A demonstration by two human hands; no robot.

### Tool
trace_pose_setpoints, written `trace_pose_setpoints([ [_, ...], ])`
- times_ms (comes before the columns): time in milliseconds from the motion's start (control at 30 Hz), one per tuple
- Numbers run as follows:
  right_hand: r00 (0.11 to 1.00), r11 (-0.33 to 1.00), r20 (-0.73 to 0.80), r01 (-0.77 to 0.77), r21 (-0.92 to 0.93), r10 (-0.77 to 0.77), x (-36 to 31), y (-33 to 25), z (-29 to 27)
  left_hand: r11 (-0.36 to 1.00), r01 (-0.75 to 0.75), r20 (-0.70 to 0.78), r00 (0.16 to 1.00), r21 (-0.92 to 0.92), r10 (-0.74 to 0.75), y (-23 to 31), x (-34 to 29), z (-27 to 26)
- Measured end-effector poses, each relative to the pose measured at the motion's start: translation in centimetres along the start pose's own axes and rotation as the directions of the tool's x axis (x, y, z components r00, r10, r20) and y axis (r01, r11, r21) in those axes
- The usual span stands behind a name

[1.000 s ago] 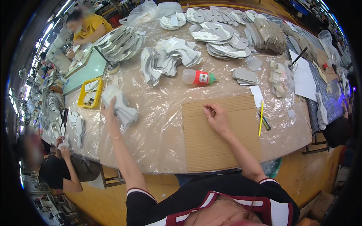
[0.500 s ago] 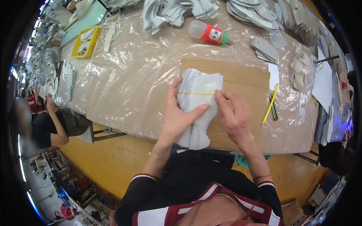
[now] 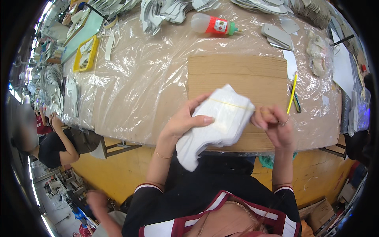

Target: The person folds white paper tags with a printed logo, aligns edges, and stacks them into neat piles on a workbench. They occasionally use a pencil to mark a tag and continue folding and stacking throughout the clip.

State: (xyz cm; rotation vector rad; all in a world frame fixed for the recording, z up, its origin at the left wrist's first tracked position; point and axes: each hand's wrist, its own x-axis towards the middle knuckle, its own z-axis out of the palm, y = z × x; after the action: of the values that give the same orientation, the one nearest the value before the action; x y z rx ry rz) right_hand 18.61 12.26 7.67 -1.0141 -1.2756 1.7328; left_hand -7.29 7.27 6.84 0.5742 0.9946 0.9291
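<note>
A stack of thin white cut-out pieces [image 3: 221, 122], curved along one side, is tilted just above the cardboard's near part. My left hand [image 3: 183, 122] is closed round its left side, thumb on top. A thin yellow rubber band [image 3: 231, 103] crosses the upper part of the stack. At the stack's right edge, my right hand [image 3: 276, 124] has its fingers curled together at the band's end, pinching it; the fingertips are partly blurred. Beneath lies a flat sheet of brown cardboard [image 3: 237, 67] on the plastic-covered table [image 3: 138, 91].
A bottle with a red label and green cap [image 3: 215, 25] lies beyond the cardboard. To the right are a yellow pen-like stick [image 3: 292, 94] and a cutter [image 3: 297, 103]. A yellow basket [image 3: 94, 49] stands far left. Stacks of grey pieces [image 3: 166, 14] line the back. A co-worker [image 3: 55, 146] sits at left.
The stack has turned clockwise and come up off the cardboard in my left hand. My right hand has moved right, away from the stack's middle. Someone's arm has appeared at the lower left.
</note>
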Motion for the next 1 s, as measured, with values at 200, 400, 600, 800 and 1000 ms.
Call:
trace_pose_setpoints([
  [200,0.884,0.8,-0.463,-0.229,-0.555,-0.068,5.0,1.1,-4.5,0.726,0.18,0.299,0.954,-0.664,0.037,-3.5,-3.3,2.9],
  [400,0.809,0.09,-0.298,-0.294,-0.951,-0.507,4.7,2.6,-4.8,0.121,0.468,0.473,0.777,-0.875,0.416,-6.6,-1.0,4.2],
  [600,0.89,0.687,-0.285,0.042,-0.726,-0.355,2.2,0.4,-1.0,-0.187,0.746,0.569,0.622,-0.639,0.538,-8.4,1.1,4.2],
  [800,0.959,0.989,0.272,0.105,-0.1,-0.074,2.8,0.6,2.9,-0.269,0.791,0.65,0.607,-0.55,0.457,-10.0,0.5,5.1],
  [1000,0.894,0.953,0.35,-0.212,-0.216,0.279,5.9,-1.5,2.6,0.902,0.199,0.237,0.965,-0.382,-0.113,-7.0,-2.5,2.6],
])
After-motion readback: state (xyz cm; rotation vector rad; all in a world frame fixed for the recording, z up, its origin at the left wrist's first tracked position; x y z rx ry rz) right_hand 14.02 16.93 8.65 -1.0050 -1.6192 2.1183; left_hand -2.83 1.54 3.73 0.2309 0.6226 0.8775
